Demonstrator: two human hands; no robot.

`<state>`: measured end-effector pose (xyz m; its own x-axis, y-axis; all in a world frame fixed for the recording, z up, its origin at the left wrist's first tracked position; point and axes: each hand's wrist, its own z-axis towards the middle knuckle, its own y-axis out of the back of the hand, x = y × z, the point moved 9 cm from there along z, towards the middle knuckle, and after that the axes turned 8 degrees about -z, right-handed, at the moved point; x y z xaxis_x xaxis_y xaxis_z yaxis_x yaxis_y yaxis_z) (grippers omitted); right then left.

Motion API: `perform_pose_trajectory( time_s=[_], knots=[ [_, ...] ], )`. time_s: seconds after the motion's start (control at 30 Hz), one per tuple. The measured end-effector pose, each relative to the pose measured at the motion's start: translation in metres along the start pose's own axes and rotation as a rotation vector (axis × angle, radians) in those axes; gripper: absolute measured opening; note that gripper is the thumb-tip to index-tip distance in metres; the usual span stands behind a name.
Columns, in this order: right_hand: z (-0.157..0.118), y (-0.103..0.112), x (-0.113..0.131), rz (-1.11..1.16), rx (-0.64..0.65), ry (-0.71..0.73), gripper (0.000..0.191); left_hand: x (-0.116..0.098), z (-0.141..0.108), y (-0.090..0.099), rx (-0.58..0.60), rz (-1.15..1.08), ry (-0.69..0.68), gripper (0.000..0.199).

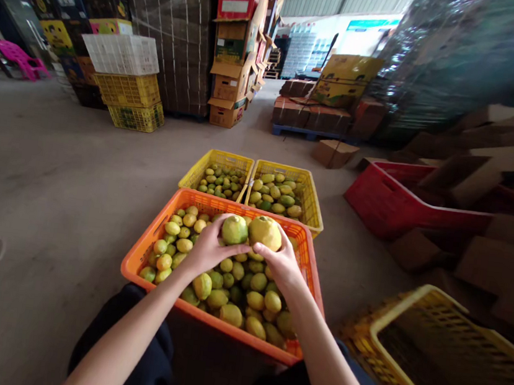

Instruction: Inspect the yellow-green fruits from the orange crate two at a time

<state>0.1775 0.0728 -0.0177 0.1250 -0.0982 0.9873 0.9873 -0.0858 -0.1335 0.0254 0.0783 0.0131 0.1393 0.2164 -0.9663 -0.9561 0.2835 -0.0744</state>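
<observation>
Above the orange crate [222,325], my left hand [207,246] is closed round a greenish lemon [235,230]. Right beside it, my right hand [279,258] grips a larger, yellower lemon [265,232]. The two fruits are held up side by side, close together. Below them the crate is filled with many yellow and green lemons [231,314]. Just beyond its far rim stand two yellow crates, the left one [192,175] with smaller, greener fruit and the right one [314,203] with larger, yellower fruit.
A yellow crate [422,294] stands at my lower right. Behind it are a red crate [378,201] and flattened cardboard [505,154]. Stacked crates [131,89] and tall piles of cartons [226,89] stand farther back. A loose carton [334,153] lies on the floor.
</observation>
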Motion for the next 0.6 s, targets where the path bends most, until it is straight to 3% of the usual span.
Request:
perform_pose_trajectory(
  time_s=[0.13, 0.27, 0.4, 0.6],
  knots=[
    [-0.007, -0.005, 0.023, -0.159, 0.034, 0.207, 0.067, -0.022, 0.000, 0.003, 0.052, 0.066, -0.118, 0.048],
    [-0.012, -0.006, 0.035, -0.218, 0.054, 0.384, 0.071, -0.036, -0.007, 0.001, 0.028, 0.091, -0.255, 0.042],
    [-0.012, -0.006, 0.033, -0.234, 0.088, 0.413, 0.070, -0.038, -0.012, -0.008, 0.072, 0.132, -0.321, 0.041],
    [-0.013, -0.002, 0.035, -0.225, 0.035, 0.399, 0.065, -0.041, -0.014, -0.011, 0.113, 0.287, -0.417, 0.045]
  ],
)
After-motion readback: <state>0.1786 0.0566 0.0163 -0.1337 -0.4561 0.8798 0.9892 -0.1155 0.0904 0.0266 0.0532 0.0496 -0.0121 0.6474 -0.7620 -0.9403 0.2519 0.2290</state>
